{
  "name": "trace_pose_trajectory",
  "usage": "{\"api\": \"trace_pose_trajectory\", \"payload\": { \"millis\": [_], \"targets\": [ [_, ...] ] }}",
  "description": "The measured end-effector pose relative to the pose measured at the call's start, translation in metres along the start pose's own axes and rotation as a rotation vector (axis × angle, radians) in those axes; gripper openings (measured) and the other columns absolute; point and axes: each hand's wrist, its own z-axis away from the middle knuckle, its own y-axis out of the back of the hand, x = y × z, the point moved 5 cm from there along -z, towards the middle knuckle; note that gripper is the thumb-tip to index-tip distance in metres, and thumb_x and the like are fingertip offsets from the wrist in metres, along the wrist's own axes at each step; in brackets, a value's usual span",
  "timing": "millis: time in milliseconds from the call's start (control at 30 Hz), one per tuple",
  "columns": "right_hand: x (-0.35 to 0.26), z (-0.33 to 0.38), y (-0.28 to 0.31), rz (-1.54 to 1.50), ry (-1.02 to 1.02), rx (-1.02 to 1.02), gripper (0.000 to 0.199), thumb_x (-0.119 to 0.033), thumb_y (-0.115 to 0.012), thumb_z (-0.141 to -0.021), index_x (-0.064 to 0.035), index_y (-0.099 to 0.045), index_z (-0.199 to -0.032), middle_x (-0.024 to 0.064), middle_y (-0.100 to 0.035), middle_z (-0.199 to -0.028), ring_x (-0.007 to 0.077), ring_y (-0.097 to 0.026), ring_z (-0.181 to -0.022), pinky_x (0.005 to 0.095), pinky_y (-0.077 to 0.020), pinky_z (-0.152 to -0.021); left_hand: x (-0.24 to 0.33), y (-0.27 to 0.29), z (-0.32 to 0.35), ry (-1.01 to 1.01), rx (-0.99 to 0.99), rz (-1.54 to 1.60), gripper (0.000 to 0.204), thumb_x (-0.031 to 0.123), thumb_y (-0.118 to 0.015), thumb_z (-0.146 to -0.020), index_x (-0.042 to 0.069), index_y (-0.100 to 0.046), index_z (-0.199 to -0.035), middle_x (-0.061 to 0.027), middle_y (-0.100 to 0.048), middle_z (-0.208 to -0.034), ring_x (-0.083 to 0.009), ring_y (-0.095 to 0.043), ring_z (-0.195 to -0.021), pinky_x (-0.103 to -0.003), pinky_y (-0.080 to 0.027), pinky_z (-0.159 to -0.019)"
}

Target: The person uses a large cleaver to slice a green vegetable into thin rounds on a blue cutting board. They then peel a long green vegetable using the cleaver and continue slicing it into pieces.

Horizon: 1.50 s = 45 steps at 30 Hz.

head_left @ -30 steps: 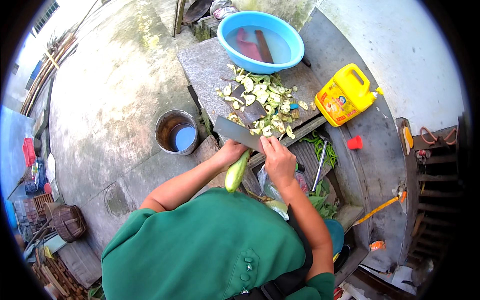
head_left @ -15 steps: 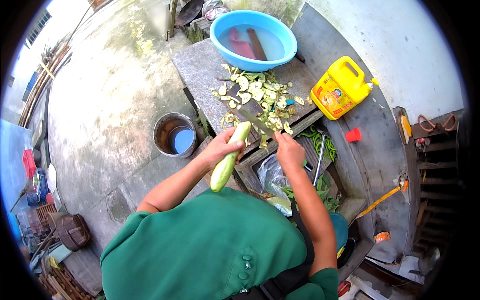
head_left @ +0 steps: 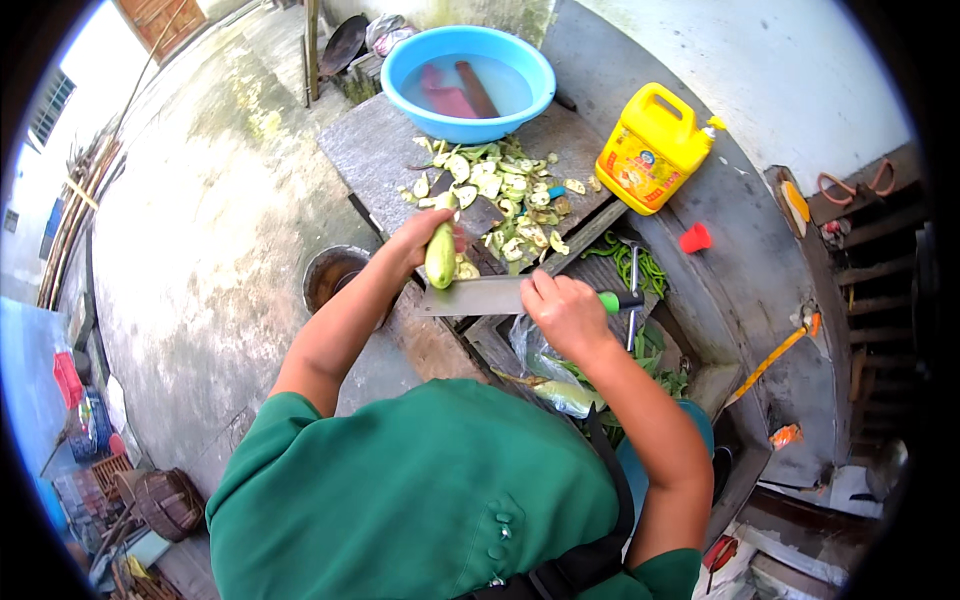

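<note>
My left hand (head_left: 424, 236) is closed around the upper part of a long pale-green vegetable (head_left: 440, 262), too plain in shape to tell cucumber from gourd or eggplant. My right hand (head_left: 568, 312) grips a cleaver (head_left: 472, 297) where the blade meets its green-and-black handle. The broad blade lies level, its tip just below the vegetable's lower end; I cannot tell whether they touch. Beyond my hands, a pile of pale slices and peel (head_left: 505, 185) covers part of a grey slab (head_left: 355, 150).
A blue basin of water (head_left: 470, 128) stands on the slab's far side. Right of it are a yellow jug (head_left: 655, 150) and a red cup (head_left: 695, 238). Green peppers (head_left: 648, 272) and a plastic bag (head_left: 535, 345) lie lower down. A bucket (head_left: 325, 275) sits left, partly behind my forearm.
The cleaver has swung from pointing up and away to lying level, nearer me. The vegetable now hangs more upright, its lower end farther from my body. My head view has shifted.
</note>
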Motion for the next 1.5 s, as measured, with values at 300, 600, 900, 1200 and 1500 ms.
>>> {"api": "trace_pose_trajectory", "payload": {
  "millis": [300,600,900,1200,1500],
  "targets": [
    [0.024,0.215,0.028,-0.373,-0.866,0.027,0.015,-0.010,-0.051,-0.080,-0.0039,-0.055,-0.093,0.0098,-0.061,-0.080,0.0217,-0.059,-0.060,0.0328,-0.0463,-0.054,0.004,-0.145,0.050,0.040,-0.757,0.418,0.059,0.047,-0.048,-0.085,0.006,-0.037,-0.126,-0.0029,-0.044,-0.086,-0.0127,-0.044,-0.077,-0.023,-0.041,-0.059],
    [-0.049,0.433,0.082,-0.909,-1.697,0.592,0.014,-0.011,-0.045,-0.087,0.0016,-0.044,-0.092,0.0103,-0.057,-0.067,0.0126,-0.054,-0.049,0.0251,-0.0421,-0.044,-0.159,-0.319,0.078,0.309,-0.874,-0.118,0.026,0.024,-0.055,-0.085,0.010,-0.045,-0.104,-0.0128,-0.058,-0.098,-0.0248,-0.059,-0.082,-0.037,-0.050,-0.068],
    [-0.134,0.616,0.107,-0.908,-1.892,0.678,0.012,-0.011,-0.041,-0.088,0.0002,-0.046,-0.086,0.0086,-0.054,-0.070,0.0125,-0.054,-0.050,0.0245,-0.0415,-0.044,-0.361,-0.468,0.150,0.667,-0.947,-0.287,0.021,0.022,-0.053,-0.087,0.012,-0.046,-0.103,-0.0142,-0.058,-0.097,-0.0263,-0.058,-0.080,-0.041,-0.049,-0.068],
    [-0.153,0.680,0.112,-1.104,-1.956,0.819,0.014,-0.012,-0.041,-0.087,-0.0001,-0.048,-0.092,0.0078,-0.056,-0.072,0.0132,-0.055,-0.051,0.0248,-0.0420,-0.044,-0.425,-0.488,0.173,0.514,-0.687,-0.143,0.030,0.031,-0.057,-0.084,0.011,-0.045,-0.102,-0.0108,-0.055,-0.091,-0.0262,-0.055,-0.085,-0.042,-0.047,-0.072],
    [-0.089,0.609,0.121,-0.840,-1.437,0.517,0.015,-0.002,-0.049,-0.081,-0.0025,-0.053,-0.096,0.0088,-0.057,-0.072,0.0143,-0.053,-0.053,0.0263,-0.0426,-0.048,-0.382,-0.449,0.174,0.468,-0.620,-0.043,0.042,0.053,-0.046,-0.084,0.012,-0.052,-0.095,-0.0058,-0.054,-0.080,-0.0195,-0.053,-0.070,-0.032,-0.047,-0.061]
  ]
}}
